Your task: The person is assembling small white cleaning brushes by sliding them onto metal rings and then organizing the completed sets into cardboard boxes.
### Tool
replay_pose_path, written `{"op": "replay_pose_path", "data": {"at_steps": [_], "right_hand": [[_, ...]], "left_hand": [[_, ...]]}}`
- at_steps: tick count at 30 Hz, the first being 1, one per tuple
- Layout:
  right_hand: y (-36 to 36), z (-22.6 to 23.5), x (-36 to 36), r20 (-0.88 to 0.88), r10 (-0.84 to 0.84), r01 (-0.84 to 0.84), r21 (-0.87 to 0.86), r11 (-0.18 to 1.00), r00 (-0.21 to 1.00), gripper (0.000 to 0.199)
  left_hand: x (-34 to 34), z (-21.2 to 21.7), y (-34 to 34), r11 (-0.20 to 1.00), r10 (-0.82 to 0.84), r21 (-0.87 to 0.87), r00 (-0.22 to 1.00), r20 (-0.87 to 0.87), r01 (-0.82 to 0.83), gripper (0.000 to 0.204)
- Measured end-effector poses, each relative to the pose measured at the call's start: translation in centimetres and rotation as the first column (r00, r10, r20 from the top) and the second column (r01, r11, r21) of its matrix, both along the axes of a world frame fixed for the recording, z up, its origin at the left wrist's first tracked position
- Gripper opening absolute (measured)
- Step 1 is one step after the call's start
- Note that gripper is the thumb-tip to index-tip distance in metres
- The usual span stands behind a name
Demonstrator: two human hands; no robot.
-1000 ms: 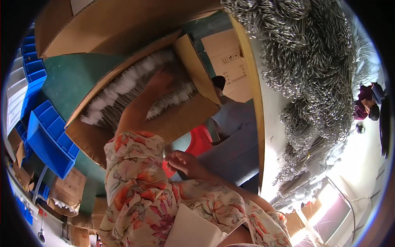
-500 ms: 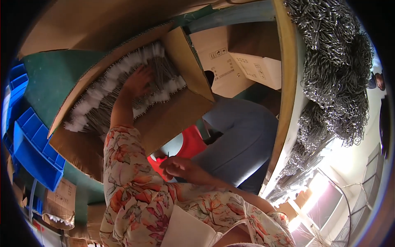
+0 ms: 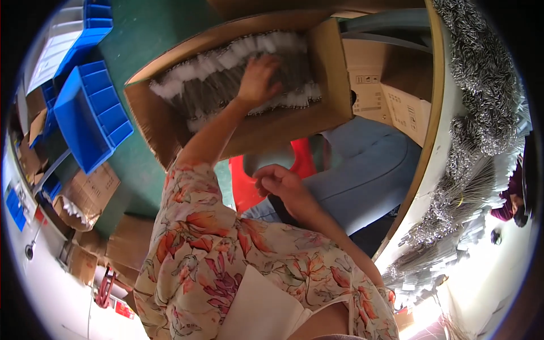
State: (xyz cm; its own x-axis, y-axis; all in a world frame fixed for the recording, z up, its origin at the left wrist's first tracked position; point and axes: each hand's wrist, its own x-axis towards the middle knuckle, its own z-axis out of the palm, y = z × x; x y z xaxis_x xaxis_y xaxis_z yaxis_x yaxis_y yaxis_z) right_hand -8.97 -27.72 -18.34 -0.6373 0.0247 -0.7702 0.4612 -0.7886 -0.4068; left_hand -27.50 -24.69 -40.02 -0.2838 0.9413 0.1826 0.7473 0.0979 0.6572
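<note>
An open cardboard box (image 3: 170,127) on the green floor holds rows of thin grey rod bundles with white ends (image 3: 215,85). My left hand (image 3: 258,79), on a floral-sleeved arm, reaches into the box and lies on the bundles near its right end. Its fingers curl over them, and I cannot see whether they grip any. My right hand (image 3: 280,184) hangs by my lap above a red stool (image 3: 246,190), fingers loosely curled with nothing in them.
Blue plastic bins (image 3: 90,113) stand to the left, with small cartons (image 3: 85,192) below them. More cardboard boxes (image 3: 385,96) sit under a wooden-edged table (image 3: 429,141) heaped with shiny metal pieces (image 3: 481,73). Another person (image 3: 513,198) is at the right rim.
My left hand has slid along the bundles toward the box's right end. The view has swung, so the box now sits higher and more central. The right hand has stayed by my lap.
</note>
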Motion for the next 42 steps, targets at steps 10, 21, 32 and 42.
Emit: {"op": "replay_pose_path", "data": {"at_steps": [10, 21, 32, 42], "right_hand": [[-1.2, -0.4, -0.9, -0.035, 0.001, 0.000, 0.025, 1.000, 0.999, 0.020], [-0.7, -1.3, -0.4, 0.031, -0.112, 0.107, 0.124, 0.986, 0.993, 0.022], [-1.1, 4.0, 7.1, -0.428, 0.011, 0.120, 0.277, 0.953, 0.904, 0.030], [-0.7, 18.4, 29.2, -0.693, -0.235, 0.593, 0.335, 0.732, 0.682, 0.032]], "left_hand": [[-11.6, -8.9, -17.5, 0.366, 0.777, -0.472, 0.543, -0.318, -0.802, 0.095], [-15.1, -16.0, -12.4, 0.206, 0.310, -0.925, 0.918, -0.249, -0.320, 0.097], [-5.9, -5.9, -18.4, 0.530, 0.780, -0.736, 0.582, 0.227, -0.423, 0.065], [6.7, 36.1, 5.1, 0.820, 0.014, 0.477, 0.846, 0.533, -0.314, 0.035]]}}
